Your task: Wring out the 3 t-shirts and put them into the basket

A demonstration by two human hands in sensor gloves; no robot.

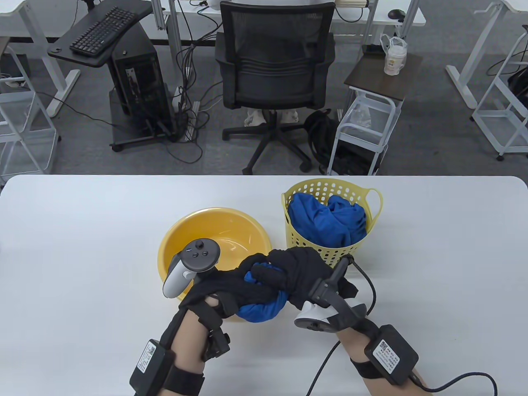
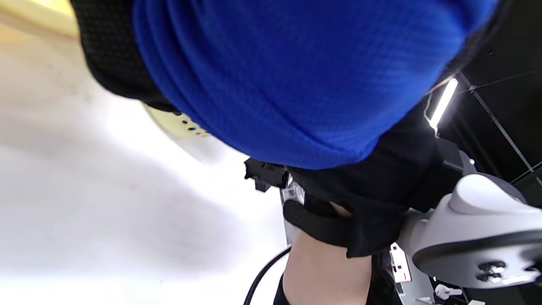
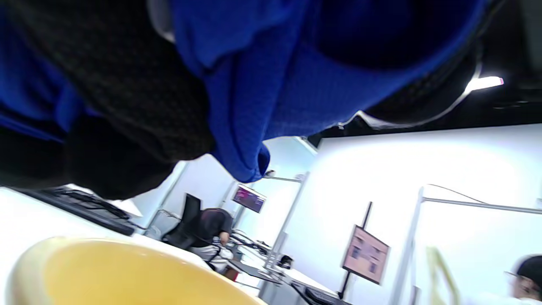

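Both hands clenched on one bunched blue t-shirt (image 1: 264, 307), held above the white worktop (image 1: 82, 255) at the near rim of the yellow basin (image 1: 173, 243). Left hand (image 1: 225, 291) curled round the shirt's lower left part, black-gloved fingers wrapped over the cloth, grey-and-white tracker (image 1: 192, 266) on its back hanging over the basin's near edge. Right hand (image 1: 299, 270) gripping the upper right part, fingers curled over the top of the bundle, its own tracker (image 1: 326, 313) angled down toward the worktop. Blue fabric bulging out below and between the two gloves. From the left wrist view, mostly blue knit cloth (image 2: 296, 76) filling the top of the frame, with the right forearm and strap beneath it. From the right wrist view, blue folds (image 3: 271, 84) and dark glove above, basin rim (image 3: 127, 271) below. Just right of the basin, a pale yellow perforated basket (image 1: 330, 247) with handles, standing upright on the worktop, holding crumpled blue t-shirts (image 1: 326, 222); how many cannot be told. Beyond the worktop, a black office chair (image 1: 274, 78), a keyboard (image 1: 103, 31) on a stand, and a small side table (image 1: 381, 78).
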